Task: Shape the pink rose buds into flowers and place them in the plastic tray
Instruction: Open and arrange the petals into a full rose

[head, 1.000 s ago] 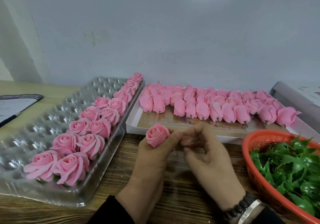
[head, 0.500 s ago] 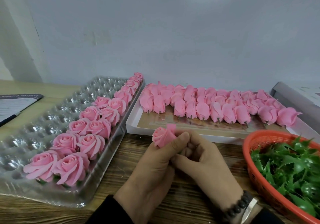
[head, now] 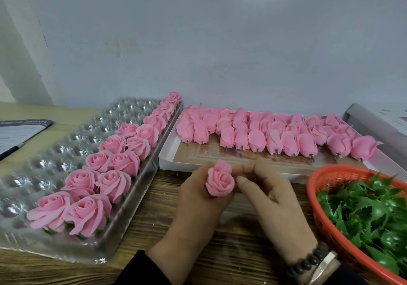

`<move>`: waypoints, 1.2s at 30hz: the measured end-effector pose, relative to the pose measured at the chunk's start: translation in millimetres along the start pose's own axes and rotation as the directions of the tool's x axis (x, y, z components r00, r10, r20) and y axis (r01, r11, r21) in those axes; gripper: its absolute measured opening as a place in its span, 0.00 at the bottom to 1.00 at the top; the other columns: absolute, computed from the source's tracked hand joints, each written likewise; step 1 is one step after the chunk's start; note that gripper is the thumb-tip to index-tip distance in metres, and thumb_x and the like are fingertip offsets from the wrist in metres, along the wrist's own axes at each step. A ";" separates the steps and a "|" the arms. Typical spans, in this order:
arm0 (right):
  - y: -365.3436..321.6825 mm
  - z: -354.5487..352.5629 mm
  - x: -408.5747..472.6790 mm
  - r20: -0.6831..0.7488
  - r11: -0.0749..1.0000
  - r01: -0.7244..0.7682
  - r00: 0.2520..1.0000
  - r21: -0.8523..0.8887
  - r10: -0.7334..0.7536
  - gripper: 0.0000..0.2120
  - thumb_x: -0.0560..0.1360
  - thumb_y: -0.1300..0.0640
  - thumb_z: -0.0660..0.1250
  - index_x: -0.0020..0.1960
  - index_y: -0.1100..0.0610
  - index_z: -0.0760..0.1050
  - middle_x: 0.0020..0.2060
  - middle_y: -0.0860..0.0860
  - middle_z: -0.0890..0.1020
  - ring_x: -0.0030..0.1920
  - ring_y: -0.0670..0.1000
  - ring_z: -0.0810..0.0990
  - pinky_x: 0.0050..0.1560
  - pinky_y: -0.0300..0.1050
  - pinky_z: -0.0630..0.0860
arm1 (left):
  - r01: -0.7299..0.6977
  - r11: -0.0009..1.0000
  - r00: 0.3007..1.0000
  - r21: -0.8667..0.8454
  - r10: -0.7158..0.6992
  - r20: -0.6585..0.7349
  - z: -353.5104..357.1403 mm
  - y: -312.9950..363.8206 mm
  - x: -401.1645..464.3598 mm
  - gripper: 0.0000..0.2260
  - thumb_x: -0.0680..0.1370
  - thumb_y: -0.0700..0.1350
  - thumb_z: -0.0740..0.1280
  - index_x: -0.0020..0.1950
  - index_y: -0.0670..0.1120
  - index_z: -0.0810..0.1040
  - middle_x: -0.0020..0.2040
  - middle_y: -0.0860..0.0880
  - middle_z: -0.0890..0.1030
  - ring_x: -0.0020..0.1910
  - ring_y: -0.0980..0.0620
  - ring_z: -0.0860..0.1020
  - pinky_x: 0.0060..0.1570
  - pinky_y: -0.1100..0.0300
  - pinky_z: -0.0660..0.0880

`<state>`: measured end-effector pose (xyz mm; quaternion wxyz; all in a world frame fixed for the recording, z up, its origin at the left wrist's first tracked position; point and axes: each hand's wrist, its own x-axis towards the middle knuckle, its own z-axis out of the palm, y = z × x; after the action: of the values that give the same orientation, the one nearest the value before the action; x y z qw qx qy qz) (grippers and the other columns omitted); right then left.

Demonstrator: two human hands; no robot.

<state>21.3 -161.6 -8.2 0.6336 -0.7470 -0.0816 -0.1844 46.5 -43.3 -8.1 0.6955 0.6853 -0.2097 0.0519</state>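
Can't see the base of the rose bud (head: 220,181) at all since it's buried in the left hand (head: 198,199), and the right hand (head: 271,194) has its fingertips curled behind the bud's petals. The orange basket (head: 326,223) of green leaves (head: 365,214) runs off the right and bottom edges, same deal with the plastic tray (head: 72,256) on the left. The print on the paper (head: 15,135) at far left is too small and blurry to read.

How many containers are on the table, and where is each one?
3: plastic tray at left, white box at the back centre, red basket at right. None seems hidden.
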 end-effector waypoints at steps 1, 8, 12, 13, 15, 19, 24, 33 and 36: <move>-0.7 0.3 -0.7 0.006 1.000 0.019 1.000 -0.012 -0.019 0.07 0.75 0.64 0.64 0.46 0.56 0.81 0.42 0.53 0.83 0.47 0.51 0.80 0.51 0.44 0.76 | -0.012 1.000 1.000 0.018 0.012 0.011 0.8 -1.6 -1.1 0.12 0.70 0.29 0.69 0.42 0.46 0.80 0.37 0.51 0.84 0.37 0.58 0.80 0.38 0.67 0.75; -5.0 2.3 0.3 0.028 0.999 0.045 0.999 0.007 -0.045 0.11 0.72 0.56 0.60 0.42 0.49 0.82 0.40 0.46 0.82 0.45 0.44 0.79 0.46 0.32 0.72 | 0.024 0.993 1.000 0.114 -0.025 0.009 4.5 -4.9 -1.7 0.17 0.67 0.35 0.75 0.45 0.50 0.71 0.40 0.50 0.80 0.38 0.58 0.78 0.37 0.66 0.74; -4.1 3.4 -0.1 0.021 0.999 0.029 0.999 0.017 -0.030 0.10 0.72 0.52 0.60 0.42 0.49 0.81 0.38 0.50 0.82 0.43 0.48 0.79 0.45 0.40 0.74 | 0.072 0.987 0.997 0.144 -0.074 0.005 4.4 -5.6 -0.8 0.19 0.66 0.37 0.75 0.47 0.52 0.68 0.42 0.49 0.80 0.39 0.58 0.79 0.36 0.68 0.74; -3.7 3.3 -0.1 0.018 1.000 0.023 1.000 0.018 -0.023 0.10 0.72 0.51 0.60 0.42 0.49 0.80 0.39 0.52 0.82 0.43 0.50 0.79 0.46 0.44 0.75 | 0.080 0.985 0.996 0.150 -0.084 0.015 4.1 -5.2 -0.8 0.20 0.67 0.38 0.75 0.47 0.53 0.68 0.43 0.50 0.80 0.39 0.58 0.79 0.36 0.68 0.74; -3.0 3.5 -0.2 0.013 0.999 0.022 1.000 0.023 -0.022 0.10 0.72 0.51 0.60 0.42 0.51 0.79 0.39 0.55 0.82 0.44 0.53 0.79 0.48 0.50 0.76 | 0.095 0.982 0.993 0.164 -0.104 0.046 3.7 -5.2 -1.0 0.19 0.67 0.39 0.75 0.47 0.53 0.68 0.43 0.51 0.79 0.40 0.60 0.79 0.36 0.69 0.74; -4.2 4.0 -0.2 -0.003 0.997 0.073 0.997 -0.001 -0.073 0.13 0.71 0.46 0.61 0.38 0.54 0.78 0.37 0.54 0.80 0.41 0.52 0.78 0.44 0.42 0.74 | 0.109 0.983 0.984 0.146 -0.128 0.126 2.4 -7.0 -1.5 0.17 0.67 0.36 0.74 0.49 0.49 0.72 0.43 0.51 0.80 0.40 0.60 0.79 0.39 0.67 0.75; -5.9 6.1 -1.4 0.029 0.982 0.171 0.985 -0.075 -0.169 0.15 0.72 0.47 0.57 0.34 0.54 0.75 0.35 0.51 0.77 0.40 0.51 0.76 0.44 0.45 0.71 | 0.097 0.984 0.961 0.148 -0.132 0.242 1.1 -4.2 -2.0 0.13 0.69 0.35 0.72 0.51 0.47 0.78 0.45 0.50 0.83 0.45 0.56 0.80 0.46 0.65 0.77; 0.7 5.3 -1.6 -0.105 0.979 0.085 0.989 -0.184 -0.105 0.17 0.71 0.41 0.55 0.35 0.52 0.73 0.32 0.44 0.79 0.35 0.44 0.76 0.36 0.34 0.69 | 0.049 0.970 0.963 0.240 -0.110 0.246 3.3 -6.5 -2.6 0.13 0.69 0.37 0.73 0.52 0.43 0.78 0.48 0.47 0.81 0.48 0.51 0.79 0.51 0.54 0.77; 2.4 6.1 -1.1 -0.089 0.964 0.071 0.991 -0.256 -0.097 0.20 0.69 0.39 0.54 0.32 0.54 0.71 0.31 0.48 0.76 0.34 0.46 0.73 0.35 0.38 0.67 | -0.002 0.951 0.974 0.309 -0.068 0.215 2.8 -12.8 -2.3 0.17 0.68 0.41 0.75 0.53 0.49 0.73 0.47 0.52 0.81 0.46 0.57 0.79 0.46 0.61 0.77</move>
<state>22.2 -156.0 -11.6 0.5281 -0.8072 -0.0571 -0.2572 48.4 -46.2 -20.9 0.5533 0.7899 -0.2643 -0.0050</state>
